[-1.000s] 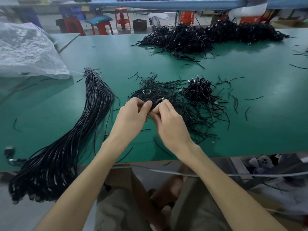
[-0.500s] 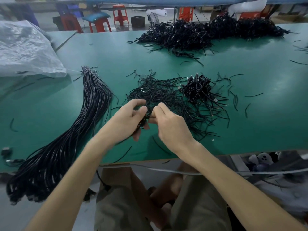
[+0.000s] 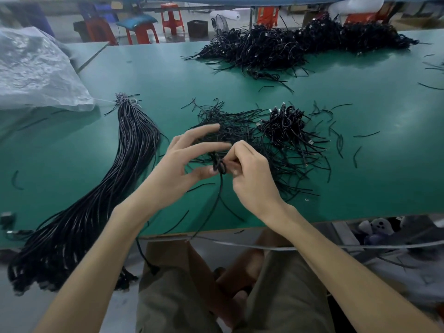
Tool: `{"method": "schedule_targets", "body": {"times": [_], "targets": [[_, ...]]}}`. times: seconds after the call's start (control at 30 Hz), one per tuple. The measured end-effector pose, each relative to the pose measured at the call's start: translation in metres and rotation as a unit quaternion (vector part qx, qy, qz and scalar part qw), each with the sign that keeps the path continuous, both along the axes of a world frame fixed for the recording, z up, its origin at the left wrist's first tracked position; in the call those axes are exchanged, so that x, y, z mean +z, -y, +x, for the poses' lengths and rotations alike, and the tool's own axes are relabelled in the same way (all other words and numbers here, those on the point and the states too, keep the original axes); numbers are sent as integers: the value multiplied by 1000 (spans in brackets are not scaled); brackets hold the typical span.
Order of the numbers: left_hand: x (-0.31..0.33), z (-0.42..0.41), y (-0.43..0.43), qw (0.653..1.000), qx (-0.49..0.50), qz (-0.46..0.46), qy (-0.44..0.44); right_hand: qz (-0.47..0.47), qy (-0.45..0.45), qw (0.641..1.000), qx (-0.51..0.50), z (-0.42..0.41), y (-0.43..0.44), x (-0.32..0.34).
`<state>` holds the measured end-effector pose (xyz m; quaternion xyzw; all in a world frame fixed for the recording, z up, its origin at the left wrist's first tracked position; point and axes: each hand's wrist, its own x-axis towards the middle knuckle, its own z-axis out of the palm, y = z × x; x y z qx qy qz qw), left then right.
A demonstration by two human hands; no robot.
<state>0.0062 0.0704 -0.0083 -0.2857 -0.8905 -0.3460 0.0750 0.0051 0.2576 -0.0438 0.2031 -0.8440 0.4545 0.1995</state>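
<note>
Green table (image 3: 360,188) fills the middle of the view, its near edge over the person's lap; above that edge, about midway along it, both hands work one cable (image 3: 219,188). Right hand (image 3: 252,174) pinches a small wound loop of it between thumb and fingertips; left hand (image 3: 177,169) has its fingers spread wide, thumb tip at the loop, though blur leaves it unclear whether it presses; the cable's tail hangs from the loop over the near edge toward the lap.

Left of the hands a long bundle (image 3: 120,176) runs from the near-left corner toward the middle; just beyond the hands lies a pile of ties (image 3: 240,131), with wound cables (image 3: 286,123) touching its right side; a big heap (image 3: 300,44) sits along the far edge, a plastic bag (image 3: 36,68) at the far-left corner, stools (image 3: 141,27) behind.

One pinch alone probably holds the loop; should it slip, the turns would likely spring open, helped by the hanging tail's pull; that tail could also snag loose ties.
</note>
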Motion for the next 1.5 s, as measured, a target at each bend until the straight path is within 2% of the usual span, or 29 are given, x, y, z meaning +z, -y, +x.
{"method": "schedule_targets", "body": {"times": [0.1, 0.23, 0.37, 0.47, 0.57, 0.63, 0.7, 0.73, 0.8, 0.87, 0.97, 1.07, 1.17, 1.27, 1.37, 1.43, 1.5], "targets": [[-5, 5, -11, 996, 66, 37, 39, -8, 7, 1000, -8, 1, 1, 0], [-10, 8, -24, 984, 168, -1, 54, 36, -48, 998, -23, 4, 0, 1], [1, 7, -26, 958, 153, 84, 226, 161, -137, 977, -32, 8, -2, 0], [9, 11, -23, 940, 126, 136, 288, 172, -155, 973, -22, 9, -3, 1], [12, 18, -19, 946, 55, 194, 252, 142, -138, 980, -21, 10, -5, 4], [15, 22, -13, 947, -46, 223, 224, 114, -119, 986, -32, 10, -5, 6], [16, 23, -9, 947, -122, 200, 218, 93, -110, 989, -38, 10, -4, 8], [15, 22, -9, 953, -126, 175, 213, 91, -109, 989, -38, 11, -4, 9], [12, 20, -12, 970, -70, 134, 189, 103, -113, 987, -39, 11, -5, 7], [11, 19, -15, 989, 17, 73, 126, 128, -130, 982, -46, 13, -4, 4], [12, 16, -18, 993, 108, -25, 29, 131, -141, 980, -49, 13, -1, -3], [15, 20, -25, 980, 174, -80, -53, 45, -107, 992, -56, 8, 4, -9], [12, 20, -30, 961, 233, -94, -112, -46, -89, 992, -83, 6, 8, -11], [6, 12, -24, 971, 236, -33, -7, -49, -81, 992, -85, 5, 7, -13], [4, 10, -18, 978, 208, 6, 4, -83, -60, 993, -65, 7, 3, -12], [3, 8, -19, 983, 148, 73, 77, -91, -60, 992, -55, 9, 4, -10], [0, 9, -24, 973, 79, 138, 167, -78, -75, 993, -49, 11, 7, -8]]}}
